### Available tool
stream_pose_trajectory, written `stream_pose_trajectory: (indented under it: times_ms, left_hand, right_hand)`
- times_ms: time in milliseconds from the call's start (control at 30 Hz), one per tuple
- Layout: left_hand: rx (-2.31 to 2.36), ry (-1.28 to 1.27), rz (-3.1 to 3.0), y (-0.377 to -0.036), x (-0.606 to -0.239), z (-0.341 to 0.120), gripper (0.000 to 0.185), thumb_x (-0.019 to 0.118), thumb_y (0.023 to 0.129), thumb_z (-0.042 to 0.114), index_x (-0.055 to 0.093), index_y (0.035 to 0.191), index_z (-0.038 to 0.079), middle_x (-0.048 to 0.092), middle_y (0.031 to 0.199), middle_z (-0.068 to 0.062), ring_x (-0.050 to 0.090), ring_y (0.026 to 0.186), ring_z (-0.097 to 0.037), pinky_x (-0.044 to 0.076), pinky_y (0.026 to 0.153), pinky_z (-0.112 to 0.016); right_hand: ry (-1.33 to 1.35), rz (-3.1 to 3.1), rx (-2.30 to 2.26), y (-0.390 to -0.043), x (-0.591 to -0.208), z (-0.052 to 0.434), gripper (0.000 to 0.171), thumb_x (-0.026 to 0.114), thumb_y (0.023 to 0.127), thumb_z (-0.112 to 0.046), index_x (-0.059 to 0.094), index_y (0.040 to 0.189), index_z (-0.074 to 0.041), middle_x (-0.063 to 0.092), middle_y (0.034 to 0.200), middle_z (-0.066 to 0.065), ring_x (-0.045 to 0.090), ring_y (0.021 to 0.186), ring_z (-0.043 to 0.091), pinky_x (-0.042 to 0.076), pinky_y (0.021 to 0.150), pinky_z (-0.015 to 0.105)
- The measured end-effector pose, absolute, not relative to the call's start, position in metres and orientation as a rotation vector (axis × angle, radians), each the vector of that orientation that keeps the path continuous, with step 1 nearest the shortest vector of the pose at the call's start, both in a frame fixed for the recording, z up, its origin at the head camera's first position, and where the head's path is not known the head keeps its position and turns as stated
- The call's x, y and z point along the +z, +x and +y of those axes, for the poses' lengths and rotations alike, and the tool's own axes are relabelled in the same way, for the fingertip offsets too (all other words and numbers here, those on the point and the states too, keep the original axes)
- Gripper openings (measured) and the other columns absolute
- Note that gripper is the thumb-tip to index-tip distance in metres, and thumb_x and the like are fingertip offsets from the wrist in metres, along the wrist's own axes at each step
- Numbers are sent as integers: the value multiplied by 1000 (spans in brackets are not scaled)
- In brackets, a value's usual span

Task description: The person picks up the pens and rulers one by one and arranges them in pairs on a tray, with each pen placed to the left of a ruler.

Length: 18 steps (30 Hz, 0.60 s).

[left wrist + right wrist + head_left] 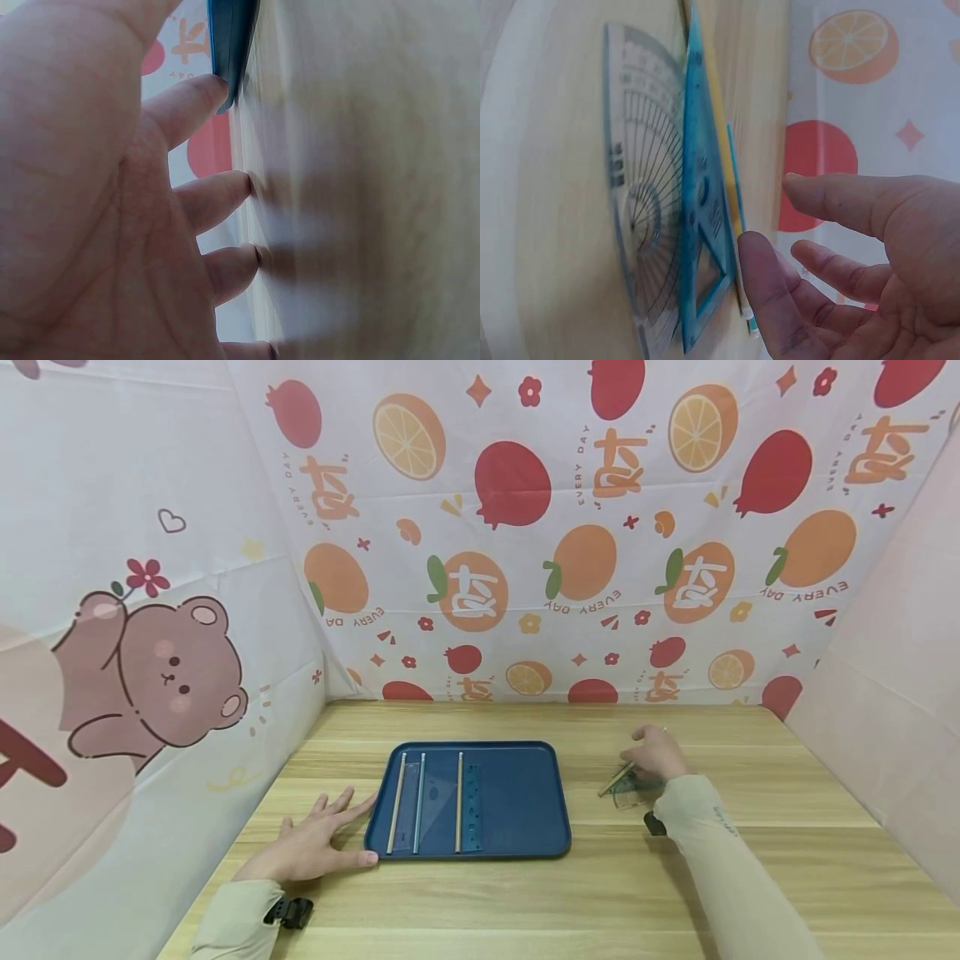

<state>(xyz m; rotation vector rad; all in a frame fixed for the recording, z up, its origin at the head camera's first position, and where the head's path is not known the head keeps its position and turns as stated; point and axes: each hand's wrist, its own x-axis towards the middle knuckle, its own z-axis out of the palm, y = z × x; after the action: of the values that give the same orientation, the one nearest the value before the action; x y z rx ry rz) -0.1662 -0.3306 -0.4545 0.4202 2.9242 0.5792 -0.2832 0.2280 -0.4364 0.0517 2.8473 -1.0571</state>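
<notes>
A dark blue tray [517, 802] lies in the middle of the wooden table and holds several pencils [459, 802] and rulers [472, 806] lying lengthwise. My left hand [318, 843] rests flat on the table at the tray's left side, fingers spread, index fingertip [214, 86] against the tray rim [232, 37]. My right hand [658, 753] hovers to the tray's right over a small pile: a clear protractor [641, 210], a blue set square [705, 225] and a yellow pencil [720, 135]. The right hand [810, 262] has relaxed fingers close to the pile and grips nothing.
Printed cloth walls enclose the table on the left, back and right. The pencil [615, 781] pokes out of the pile towards the tray. Black camera straps sit on both wrists [288, 912].
</notes>
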Motion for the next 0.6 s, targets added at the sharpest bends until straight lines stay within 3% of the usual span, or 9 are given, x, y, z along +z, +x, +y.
stream_pose_trajectory:
  times_ms: [400,500,600]
  left_hand:
    - [569,406,2909,-166,-451,-330,98,79,87,68,42,166,24,25,173,-32,15,152,-74,6,100,-101]
    - [549,416,2919,-166,-452,-330,98,78,87,69,42,166,23,25,173,-33,17,151,-74,8,99,-102]
    - [546,419,2920,-166,-452,-330,98,78,87,69,42,167,24,25,173,-32,16,152,-74,8,100,-101]
  right_hand:
    - [136,2842,-1065,-284,-442,235,57,72,99,-8,47,141,22,55,140,45,76,88,29,66,78,37]
    - [151,2847,-1051,-285,-444,236,49,73,98,-8,54,132,22,63,126,41,74,82,25,65,72,33]
    - [154,2856,-1042,-288,-448,238,34,73,97,-8,66,117,19,73,101,27,68,72,18,60,65,28]
